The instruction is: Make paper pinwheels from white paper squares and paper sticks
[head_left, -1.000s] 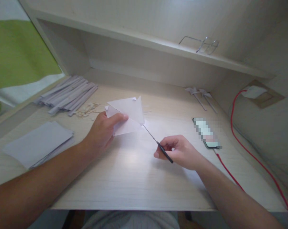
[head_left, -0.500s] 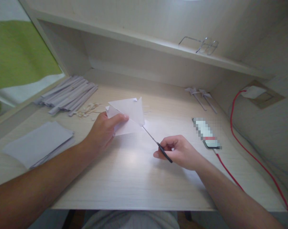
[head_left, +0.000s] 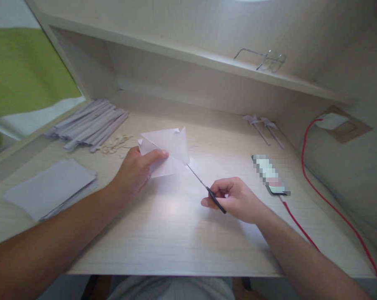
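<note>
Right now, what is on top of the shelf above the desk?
A pair of glasses lies on the shelf, near its right end. The shelf's far left top is out of sight.

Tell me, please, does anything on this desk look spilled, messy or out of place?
Only a little. Small pale scraps lie scattered loose on the desk, beside the bundle of rolled paper sticks. The left hand holds the folded paper, and the right hand the scissors. Nothing looks damaged.
</note>
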A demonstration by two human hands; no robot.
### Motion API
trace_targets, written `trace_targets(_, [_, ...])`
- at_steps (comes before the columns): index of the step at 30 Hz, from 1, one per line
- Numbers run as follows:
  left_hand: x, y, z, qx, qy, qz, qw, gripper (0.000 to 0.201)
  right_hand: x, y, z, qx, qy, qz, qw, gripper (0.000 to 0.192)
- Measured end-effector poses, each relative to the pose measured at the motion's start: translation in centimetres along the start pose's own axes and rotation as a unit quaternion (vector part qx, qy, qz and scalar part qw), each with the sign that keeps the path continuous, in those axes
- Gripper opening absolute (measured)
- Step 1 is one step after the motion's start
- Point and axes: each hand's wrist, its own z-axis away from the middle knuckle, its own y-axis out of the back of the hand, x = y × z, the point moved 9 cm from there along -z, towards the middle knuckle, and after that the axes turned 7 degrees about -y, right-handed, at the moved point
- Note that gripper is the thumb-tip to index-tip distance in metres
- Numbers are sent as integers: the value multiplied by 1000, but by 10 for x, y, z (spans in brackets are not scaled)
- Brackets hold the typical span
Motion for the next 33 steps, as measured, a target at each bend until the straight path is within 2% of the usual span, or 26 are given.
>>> trace_targets(16, [2, 0, 1, 11, -5, -6, 1000, 19, -4, 0, 1, -6, 16, -1, 1000, 42])
trace_targets(20, [6, 6, -1, 38, -14, -17, 999, 21, 2, -2, -1, -14, -9, 15, 1000, 44])
trace_targets(22, [9, 8, -1, 52, -16, -26, 998, 24, 5, 3, -3, 10, -13, 15, 1000, 43])
trace_targets(24, [8, 8, -1, 46, -1, -55, 997, 26, 2, 14, -5, 62, 6, -27, 998, 38])
trace_targets(26, [0, 0, 1, -10, 45, -120, 992, 24, -3, 28, -4, 119, 39, -93, 988, 34])
trace_targets(29, [-24, -22, 15, -173, 131, -208, 954, 17, -11, 39, -1, 159, 81, -163, 970, 31])
trace_targets(31, [-36, -36, 28, -271, 160, -225, 922, 13, -12, 36, -1, 139, 85, -184, 969, 30])
trace_targets(33, [-43, -44, 39, -327, 170, -231, 900, 11, -10, 26, -3, 93, 72, -196, 974, 29])
